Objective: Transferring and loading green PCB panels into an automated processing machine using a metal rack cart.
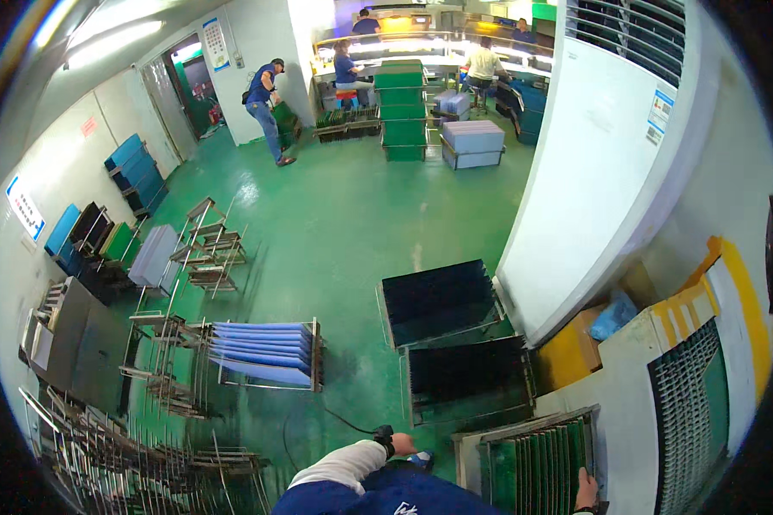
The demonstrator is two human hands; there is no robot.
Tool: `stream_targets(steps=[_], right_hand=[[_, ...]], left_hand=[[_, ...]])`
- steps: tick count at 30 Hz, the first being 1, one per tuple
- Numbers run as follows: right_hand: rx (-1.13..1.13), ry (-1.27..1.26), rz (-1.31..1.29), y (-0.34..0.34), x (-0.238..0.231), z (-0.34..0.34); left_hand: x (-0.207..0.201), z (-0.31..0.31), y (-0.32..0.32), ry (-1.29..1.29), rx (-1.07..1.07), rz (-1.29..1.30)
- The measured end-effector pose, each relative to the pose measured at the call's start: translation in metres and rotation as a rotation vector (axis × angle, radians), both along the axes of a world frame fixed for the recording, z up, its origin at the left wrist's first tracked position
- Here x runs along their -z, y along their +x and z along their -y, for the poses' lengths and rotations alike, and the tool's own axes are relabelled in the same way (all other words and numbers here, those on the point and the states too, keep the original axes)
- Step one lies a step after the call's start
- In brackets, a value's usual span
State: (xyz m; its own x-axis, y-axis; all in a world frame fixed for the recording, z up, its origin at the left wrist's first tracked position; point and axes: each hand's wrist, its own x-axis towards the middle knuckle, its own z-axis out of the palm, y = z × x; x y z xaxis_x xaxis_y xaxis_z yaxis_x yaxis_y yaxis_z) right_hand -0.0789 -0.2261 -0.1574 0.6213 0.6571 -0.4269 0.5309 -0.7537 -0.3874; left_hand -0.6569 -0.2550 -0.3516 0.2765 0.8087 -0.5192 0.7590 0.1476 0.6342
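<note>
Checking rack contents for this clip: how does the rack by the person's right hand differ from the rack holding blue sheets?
The rack by the right hand holds green boards standing upright; the blue-sheet rack holds blue sheets lying nearly flat, stacked. The first is touched; the second stands apart, untouched. Both are metal-framed and rest on the green floor.

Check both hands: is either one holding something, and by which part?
The right hand grips the rack of green boards at its near right edge. The left hand hangs free near the floor, holding nothing visible.

The right hand (586, 491) grips the near rack of green boards (537, 463) at lower right. The left hand (401, 444) hangs over the green floor (335, 223), near two dark racks (455, 339).
</note>
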Motion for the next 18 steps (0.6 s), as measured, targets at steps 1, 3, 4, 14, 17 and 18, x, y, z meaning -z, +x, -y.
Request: stream_targets(steps=[1,3,4,14,17,18], right_hand=[[-0.074,-0.008,-0.015,-0.019,-0.024,-0.003],[-0.192,-0.021,-0.032,-0.060,-0.089,-0.003],[-0.244,-0.025,-0.039,-0.075,-0.114,-0.002],[-0.183,-0.030,-0.101,-0.042,-0.072,-0.001],[-0.232,-0.145,0.094,-0.104,-0.142,-0.007],[-0.164,-0.100,0.034,-0.054,-0.081,-0.009]], left_hand=[[0.003,0.009,-0.007,0.000,-0.022,-0.005],[0.014,0.015,-0.013,-0.067,-0.042,-0.117],[0.016,0.017,-0.017,-0.149,-0.057,-0.071],[0.021,0.032,-0.026,-0.258,-0.124,-0.037],[0.092,0.054,-0.042,-0.094,-0.056,0.179],[0.095,0.050,-0.039,-0.181,-0.069,0.149]])
